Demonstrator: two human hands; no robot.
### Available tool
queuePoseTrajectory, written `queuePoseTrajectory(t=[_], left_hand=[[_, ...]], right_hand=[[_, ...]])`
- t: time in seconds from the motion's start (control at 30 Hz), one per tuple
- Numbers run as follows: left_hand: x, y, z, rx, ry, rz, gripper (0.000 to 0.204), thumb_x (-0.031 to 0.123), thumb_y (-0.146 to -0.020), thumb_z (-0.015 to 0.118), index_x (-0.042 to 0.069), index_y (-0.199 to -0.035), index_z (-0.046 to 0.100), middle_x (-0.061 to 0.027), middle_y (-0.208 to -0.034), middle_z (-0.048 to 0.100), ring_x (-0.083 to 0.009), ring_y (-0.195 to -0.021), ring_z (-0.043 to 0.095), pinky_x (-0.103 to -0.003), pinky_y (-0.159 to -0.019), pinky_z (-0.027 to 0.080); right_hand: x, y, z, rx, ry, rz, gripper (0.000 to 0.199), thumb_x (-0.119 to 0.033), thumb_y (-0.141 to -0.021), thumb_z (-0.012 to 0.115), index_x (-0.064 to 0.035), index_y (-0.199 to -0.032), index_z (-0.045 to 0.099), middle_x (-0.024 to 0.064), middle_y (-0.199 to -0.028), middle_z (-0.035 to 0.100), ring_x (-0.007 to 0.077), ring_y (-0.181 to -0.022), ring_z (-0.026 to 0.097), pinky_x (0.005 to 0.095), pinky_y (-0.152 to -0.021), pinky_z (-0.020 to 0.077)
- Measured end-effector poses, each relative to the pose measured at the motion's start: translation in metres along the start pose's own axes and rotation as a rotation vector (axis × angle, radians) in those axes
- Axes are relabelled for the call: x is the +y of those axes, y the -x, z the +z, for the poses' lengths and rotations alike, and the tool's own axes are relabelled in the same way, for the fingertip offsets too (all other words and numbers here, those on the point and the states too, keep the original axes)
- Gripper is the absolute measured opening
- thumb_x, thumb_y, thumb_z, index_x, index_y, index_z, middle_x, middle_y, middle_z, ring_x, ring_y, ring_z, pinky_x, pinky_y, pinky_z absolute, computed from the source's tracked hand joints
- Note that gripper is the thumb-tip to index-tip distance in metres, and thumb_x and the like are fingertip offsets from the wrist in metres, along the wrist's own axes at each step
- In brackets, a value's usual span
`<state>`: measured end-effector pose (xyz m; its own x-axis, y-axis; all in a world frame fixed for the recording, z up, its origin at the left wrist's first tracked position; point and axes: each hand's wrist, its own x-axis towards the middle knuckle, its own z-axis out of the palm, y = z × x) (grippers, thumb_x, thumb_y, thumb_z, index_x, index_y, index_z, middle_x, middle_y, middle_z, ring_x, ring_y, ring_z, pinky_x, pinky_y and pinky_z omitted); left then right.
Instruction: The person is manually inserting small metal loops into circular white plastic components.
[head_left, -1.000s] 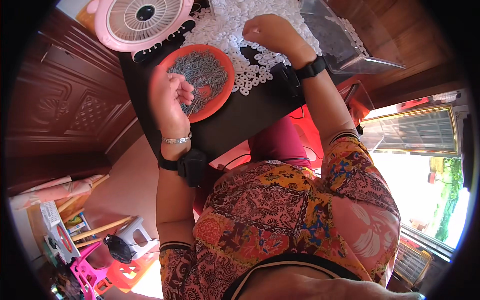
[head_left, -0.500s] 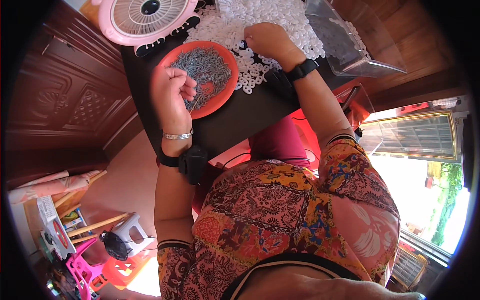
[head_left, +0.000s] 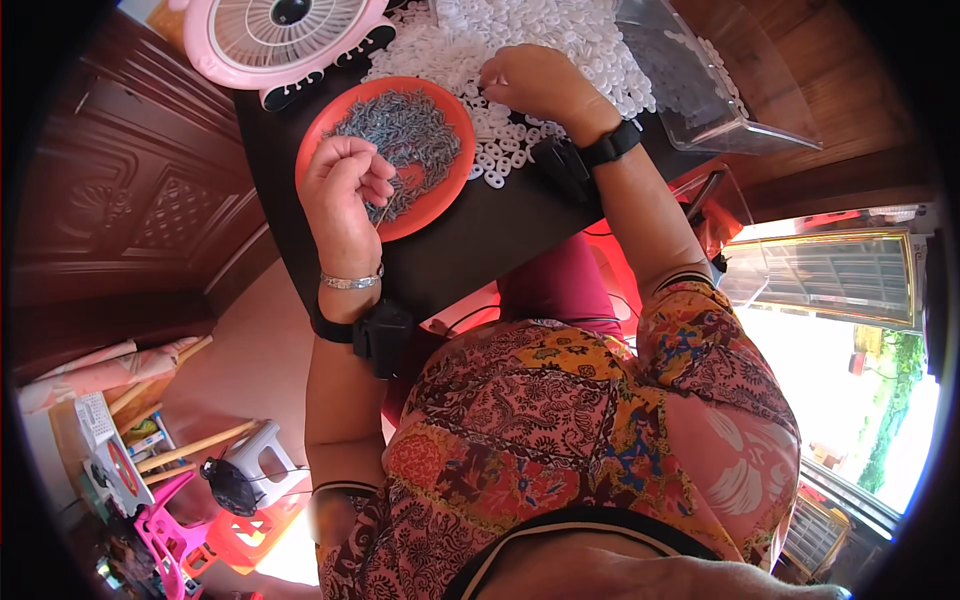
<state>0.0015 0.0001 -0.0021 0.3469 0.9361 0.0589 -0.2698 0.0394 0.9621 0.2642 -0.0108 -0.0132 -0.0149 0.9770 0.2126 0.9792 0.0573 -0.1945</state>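
My left hand (head_left: 345, 190) is over the left side of a round red plate (head_left: 428, 212) heaped with small grey screws (head_left: 405, 130). Its fingers are curled in toward the palm, and whatever they may hold is hidden. My right hand (head_left: 540, 82) reaches into a big pile of small white plastic pieces with holes (head_left: 560, 25), to the right of the plate. The fingers there are bent and drawn together, with the tips close to the pieces; I cannot make out what is between them.
A pink fan (head_left: 288, 40) stands at the far left of the black table (head_left: 470, 255). A clear plastic bin (head_left: 700, 100) with more white pieces lies at the far right. Stools (head_left: 265, 465) stand on the floor at lower left. Black devices are strapped to both wrists.
My right hand has shifted slightly left over the white pieces, and its fingers have changed position. The left hand stays curled over the plate, barely moved.
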Motion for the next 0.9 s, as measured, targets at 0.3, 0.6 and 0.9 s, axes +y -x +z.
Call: queuePoseTrajectory(t=[0.3,0.6,0.9], left_hand=[[0.000,0.001,0.002,0.012,0.010,0.000,0.009,0.006,-0.083,0.049,0.002,-0.082,0.056,-0.0063,-0.067,0.059,-0.0093,-0.052,0.050,-0.020,-0.048,0.038],[-0.003,-0.002,-0.002,-0.063,-0.118,-0.087,0.021,0.017,-0.086,0.048,0.001,-0.095,0.058,-0.0061,-0.073,0.060,-0.0095,-0.059,0.052,-0.021,-0.054,0.040],[-0.003,-0.004,-0.005,-0.024,-0.097,-0.021,0.026,0.023,-0.091,0.046,0.001,-0.093,0.058,-0.0067,-0.072,0.061,-0.0102,-0.057,0.052,-0.022,-0.051,0.040]], right_hand=[[-0.003,-0.001,0.002,0.010,0.073,-0.022,0.018,-0.020,-0.075,0.055,-0.0123,-0.085,0.068,0.0101,-0.080,0.066,0.0301,-0.082,0.063,0.0418,-0.072,0.0499],[-0.041,0.000,-0.026,-0.003,-0.506,-0.078,0.016,-0.019,-0.080,0.063,-0.0047,-0.089,0.064,0.0068,-0.079,0.065,0.0155,-0.076,0.061,0.0287,-0.068,0.0470],[-0.096,-0.016,-0.022,-0.156,-0.827,-0.290,0.017,-0.014,-0.083,0.061,0.0007,-0.093,0.062,0.0041,-0.080,0.063,0.0094,-0.076,0.055,0.0257,-0.070,0.0448]])
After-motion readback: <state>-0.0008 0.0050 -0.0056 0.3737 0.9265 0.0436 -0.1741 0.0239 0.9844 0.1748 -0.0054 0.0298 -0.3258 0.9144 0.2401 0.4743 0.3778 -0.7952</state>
